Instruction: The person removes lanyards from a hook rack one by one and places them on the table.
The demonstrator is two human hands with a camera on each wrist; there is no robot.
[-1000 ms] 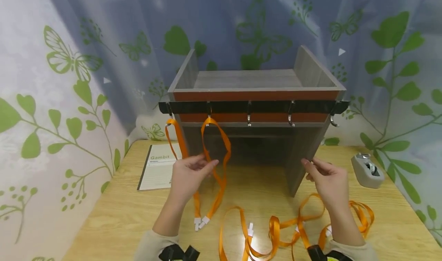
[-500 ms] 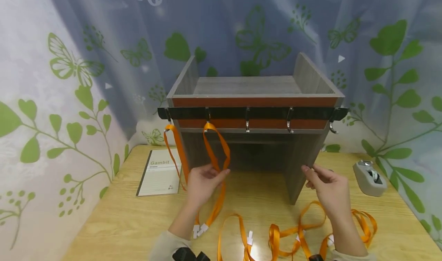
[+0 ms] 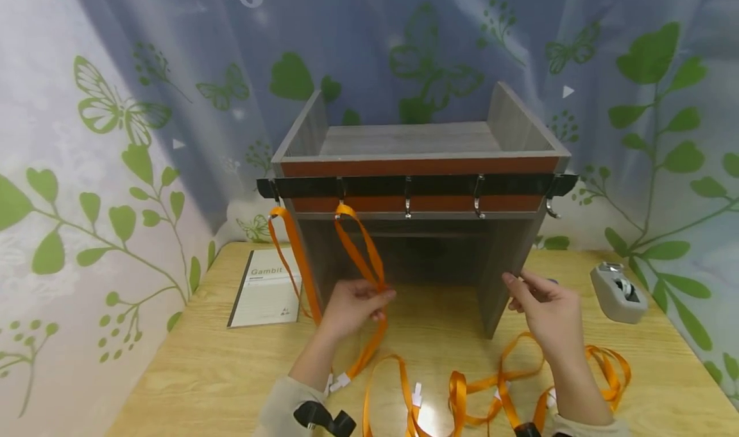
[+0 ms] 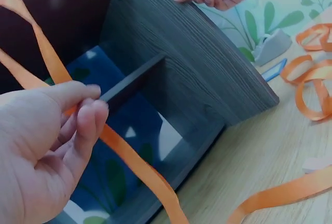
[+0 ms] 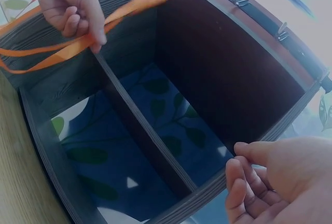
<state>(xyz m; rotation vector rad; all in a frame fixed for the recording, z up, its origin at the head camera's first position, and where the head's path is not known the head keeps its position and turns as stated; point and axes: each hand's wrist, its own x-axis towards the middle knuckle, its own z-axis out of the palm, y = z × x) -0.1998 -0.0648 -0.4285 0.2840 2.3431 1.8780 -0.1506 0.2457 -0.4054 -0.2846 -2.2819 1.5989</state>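
Note:
An orange lanyard [image 3: 369, 251] hangs by its loop from the second hook of the black hook rail [image 3: 444, 185]. My left hand [image 3: 355, 308] pinches its two straps together partway down, seen close in the left wrist view; the white clips [image 3: 339, 382] dangle below. Another orange lanyard [image 3: 300, 251] hangs on the leftmost hook, just behind the left hand. The rail runs across the front of a grey wooden desktop shelf [image 3: 421, 156]. With thumb and curled fingers my right hand [image 3: 548, 315] grips the front edge of the shelf's right side panel [image 3: 502, 276].
Several more orange lanyards [image 3: 458, 392] lie in loose loops on the wooden table [image 3: 190, 373], some under the right forearm. A notepad [image 3: 265, 296] lies left of the shelf. A grey tape dispenser [image 3: 618, 294] stands at right, near the patterned curtain [image 3: 664, 187].
My left hand has moved right and slightly down along the hanging lanyard, bringing its straps together in its fingers. The right hand stays at the side panel.

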